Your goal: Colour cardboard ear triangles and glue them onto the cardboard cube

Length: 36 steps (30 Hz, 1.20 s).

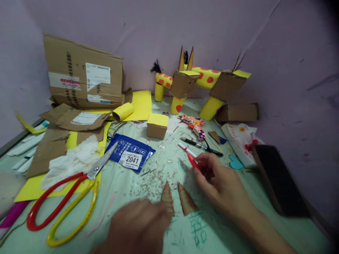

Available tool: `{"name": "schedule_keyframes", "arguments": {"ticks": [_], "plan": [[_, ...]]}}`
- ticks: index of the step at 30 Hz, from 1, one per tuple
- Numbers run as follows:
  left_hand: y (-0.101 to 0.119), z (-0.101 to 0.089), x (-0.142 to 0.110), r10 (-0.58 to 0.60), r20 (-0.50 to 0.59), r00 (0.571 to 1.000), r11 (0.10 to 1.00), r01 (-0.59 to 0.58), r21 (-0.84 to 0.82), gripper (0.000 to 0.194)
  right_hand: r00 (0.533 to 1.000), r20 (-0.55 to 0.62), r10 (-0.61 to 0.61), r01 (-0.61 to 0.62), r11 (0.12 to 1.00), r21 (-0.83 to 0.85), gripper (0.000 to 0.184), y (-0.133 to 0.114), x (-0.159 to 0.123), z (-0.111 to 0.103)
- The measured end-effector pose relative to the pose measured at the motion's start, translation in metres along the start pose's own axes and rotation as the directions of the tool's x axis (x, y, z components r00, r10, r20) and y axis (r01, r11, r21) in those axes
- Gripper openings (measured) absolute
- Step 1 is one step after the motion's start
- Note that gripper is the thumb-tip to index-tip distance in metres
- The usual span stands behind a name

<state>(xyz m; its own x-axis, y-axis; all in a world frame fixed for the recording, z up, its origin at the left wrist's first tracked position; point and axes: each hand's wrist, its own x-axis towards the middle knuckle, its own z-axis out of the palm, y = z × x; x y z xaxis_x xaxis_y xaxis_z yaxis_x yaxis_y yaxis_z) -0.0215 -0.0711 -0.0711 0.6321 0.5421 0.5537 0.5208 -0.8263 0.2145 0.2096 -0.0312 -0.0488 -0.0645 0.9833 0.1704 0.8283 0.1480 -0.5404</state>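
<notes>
My right hand (pixel 221 180) pinches a red marker (pixel 193 161) above the table. Just past its tip is a slim white pen (pixel 186 149), partly covered by the marker. Smeared by motion, my left hand (pixel 143 225) is low in the middle, and what its fingers do is unclear. Right beside it lies a pointed brown cardboard piece (pixel 167 198) with reddish edges, its lower part near the fingers. A second pointed cardboard piece (pixel 186 199) lies between the two hands. Green marks are drawn on the tabletop under it.
Red-and-yellow scissors (pixel 87 176) rest on tissue and a blue packet (pixel 131 152). A small yellow-topped box (pixel 157 126) stands mid-table. Behind are spotted yellow animal figures (pixel 182 84) and a large carton (pixel 84 76). A phone (pixel 278 180) leans at right.
</notes>
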Motion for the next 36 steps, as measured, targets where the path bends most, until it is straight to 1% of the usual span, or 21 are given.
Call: {"name": "schedule_keyframes", "arguments": {"ticks": [1, 2, 3, 4, 6, 7, 8, 9, 10, 11, 13, 15, 19, 21, 24, 26, 28, 30, 32, 34, 36], "plan": [[-0.009, -0.001, 0.006, -0.144, -0.166, 0.975, 0.989, 0.139, -0.042, 0.024, 0.999, -0.031, 0.022, -0.018, 0.992, 0.122, 0.016, -0.001, -0.001, -0.002], [-0.017, -0.004, 0.013, -0.245, -0.167, 0.955, 0.968, 0.230, -0.102, 0.020, 0.998, -0.050, 0.047, -0.033, 0.969, 0.246, 0.012, -0.002, -0.003, -0.004], [-0.023, -0.007, 0.020, -0.315, -0.131, 0.940, 0.942, 0.292, -0.167, 0.018, 0.996, -0.053, 0.074, -0.050, 0.927, 0.371, 0.011, -0.003, -0.005, -0.006], [-0.028, -0.012, 0.028, -0.397, -0.049, 0.916, 0.901, 0.379, -0.213, 0.018, 0.994, -0.035, 0.108, -0.077, 0.866, 0.495, 0.011, -0.004, -0.007, -0.008], [-0.035, -0.021, 0.044, -0.506, 0.150, 0.849, 0.815, 0.528, -0.238, 0.019, 0.984, 0.056, 0.167, -0.157, 0.687, 0.710, 0.015, -0.007, -0.014, -0.012], [-0.037, -0.025, 0.051, -0.530, 0.227, 0.817, 0.789, 0.573, -0.223, 0.018, 0.978, 0.116, 0.174, -0.198, 0.594, 0.780, 0.021, -0.008, -0.018, -0.013], [-0.039, -0.029, 0.058, -0.535, 0.298, 0.790, 0.777, 0.599, -0.192, 0.017, 0.971, 0.168, 0.171, -0.234, 0.521, 0.821, 0.030, -0.010, -0.022, -0.013], [-0.041, -0.031, 0.064, -0.525, 0.363, 0.770, 0.782, 0.605, -0.153, 0.017, 0.965, 0.202, 0.165, -0.257, 0.478, 0.840, 0.039, -0.011, -0.027, -0.012], [-0.044, -0.032, 0.070, -0.504, 0.417, 0.756, 0.796, 0.594, -0.114, 0.017, 0.962, 0.212, 0.170, -0.269, 0.470, 0.841, 0.045, -0.012, -0.032, -0.011], [-0.047, -0.031, 0.076, -0.476, 0.477, 0.739, 0.816, 0.573, -0.072, 0.018, 0.961, 0.198, 0.193, -0.269, 0.486, 0.831, 0.045, -0.013, -0.036, -0.008], [-0.053, -0.027, 0.087, -0.393, 0.598, 0.699, 0.864, 0.504, -0.022, 0.021, 0.964, 0.133, 0.229, -0.241, 0.551, 0.799, 0.030, -0.017, -0.043, -0.001], [-0.058, -0.020, 0.098, -0.300, 0.679, 0.670, 0.902, 0.430, -0.026, 0.019, 0.972, 0.046, 0.233, -0.183, 0.616, 0.766, 0.016, -0.022, -0.047, 0.008], [-0.061, -0.009, 0.116, -0.178, 0.747, 0.640, 0.951, 0.308, -0.038, 0.016, 0.961, -0.137, 0.241, -0.072, 0.696, 0.715, 0.015, -0.033, -0.051, 0.023], [-0.061, -0.007, 0.120, -0.137, 0.766, 0.628, 0.965, 0.259, -0.039, 0.020, 0.957, -0.174, 0.231, -0.052, 0.730, 0.681, 0.015, -0.036, -0.053, 0.028], [-0.061, -0.005, 0.122, -0.108, 0.775, 0.623, 0.976, 0.213, -0.035, 0.025, 0.960, -0.194, 0.201, -0.033, 0.771, 0.636, 0.013, -0.037, -0.053, 0.031], [-0.060, -0.005, 0.121, -0.103, 0.781, 0.616, 0.979, 0.200, -0.029, 0.026, 0.968, -0.197, 0.152, 0.000, 0.792, 0.610, 0.011, -0.036, -0.053, 0.031], [-0.059, -0.005, 0.121, -0.099, 0.796, 0.598, 0.981, 0.194, -0.024, 0.026, 0.971, -0.220, 0.095, 0.041, 0.838, 0.544, 0.009, -0.035, -0.055, 0.032], [-0.058, -0.004, 0.122, -0.094, 0.810, 0.579, 0.981, 0.191, -0.023, 0.026, 0.968, -0.248, 0.048, 0.064, 0.903, 0.425, 0.010, -0.033, -0.056, 0.034], [-0.058, -0.004, 0.122, -0.092, 0.815, 0.572, 0.982, 0.188, -0.021, 0.027, 0.969, -0.247, -0.020, 0.098, 0.947, 0.307, 0.012, -0.030, -0.057, 0.036], [-0.057, -0.004, 0.123, -0.093, 0.816, 0.571, 0.982, 0.185, -0.018, 0.027, 0.969, -0.219, -0.117, 0.174, 0.948, 0.267, 0.014, -0.028, -0.057, 0.038], [-0.057, -0.005, 0.123, -0.096, 0.817, 0.569, 0.983, 0.185, -0.013, 0.027, 0.959, -0.210, -0.189, 0.247, 0.923, 0.295, 0.020, -0.029, -0.056, 0.040]]}}
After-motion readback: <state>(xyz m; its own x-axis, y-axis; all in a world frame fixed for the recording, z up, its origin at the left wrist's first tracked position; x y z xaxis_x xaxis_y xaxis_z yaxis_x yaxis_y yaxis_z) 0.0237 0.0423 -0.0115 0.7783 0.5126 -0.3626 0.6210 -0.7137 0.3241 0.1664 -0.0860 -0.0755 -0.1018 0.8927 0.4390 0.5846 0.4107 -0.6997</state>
